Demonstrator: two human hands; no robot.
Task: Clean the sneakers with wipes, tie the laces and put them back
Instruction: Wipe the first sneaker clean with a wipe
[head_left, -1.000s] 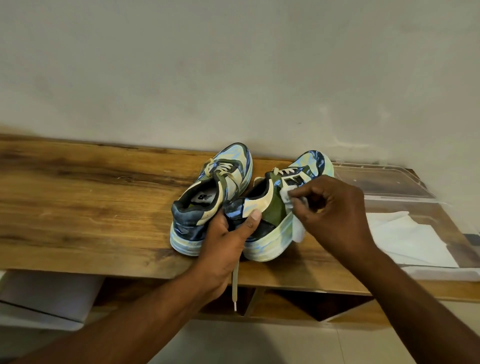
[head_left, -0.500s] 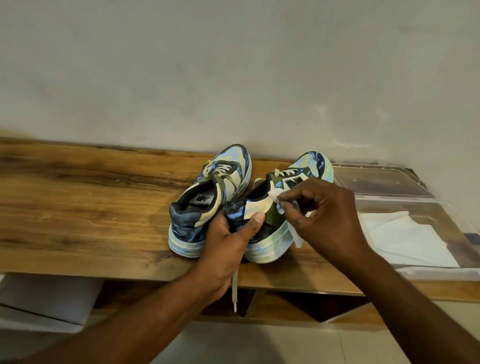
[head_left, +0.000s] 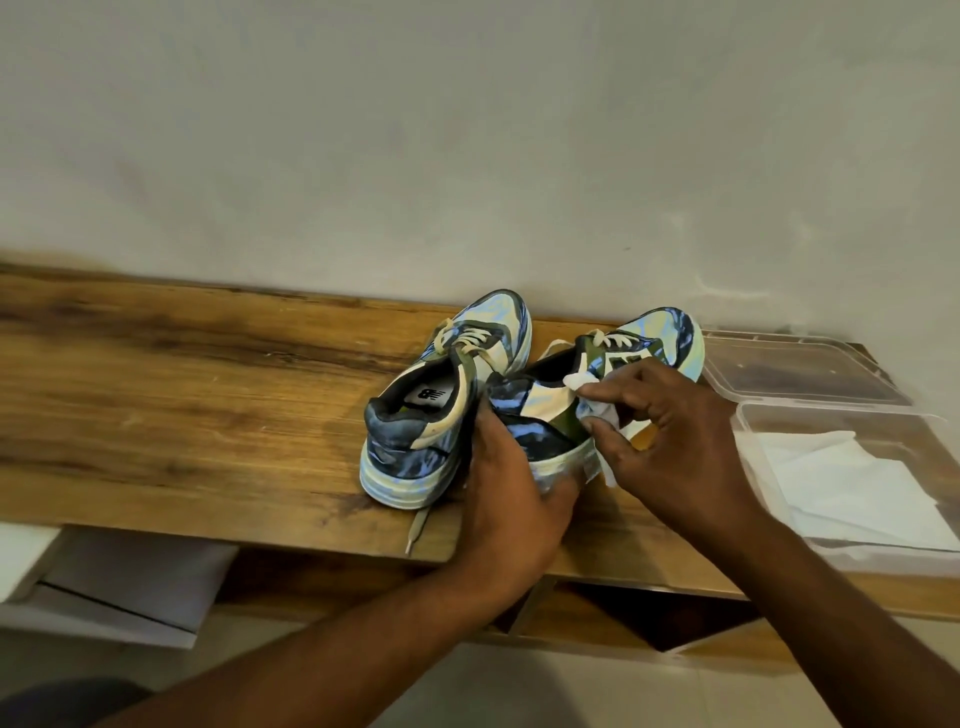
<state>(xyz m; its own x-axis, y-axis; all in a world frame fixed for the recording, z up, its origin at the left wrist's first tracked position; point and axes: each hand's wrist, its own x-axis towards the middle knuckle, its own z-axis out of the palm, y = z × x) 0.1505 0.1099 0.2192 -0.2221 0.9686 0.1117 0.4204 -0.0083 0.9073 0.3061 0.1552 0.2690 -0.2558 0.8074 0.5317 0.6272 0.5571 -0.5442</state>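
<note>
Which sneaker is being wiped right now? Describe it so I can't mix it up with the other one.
On the wooden shelf against the wall, two sneakers stand side by side. It is the right sneaker, next to the clear plastic box. Unlike the left sneaker, it has the left hand at its heel and the right hand pressing a white wipe on it.

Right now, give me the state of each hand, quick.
Left hand: closed, gripping the heel of the right-hand sneaker.
Right hand: closed, pinching a white wipe against that sneaker's side.
</note>
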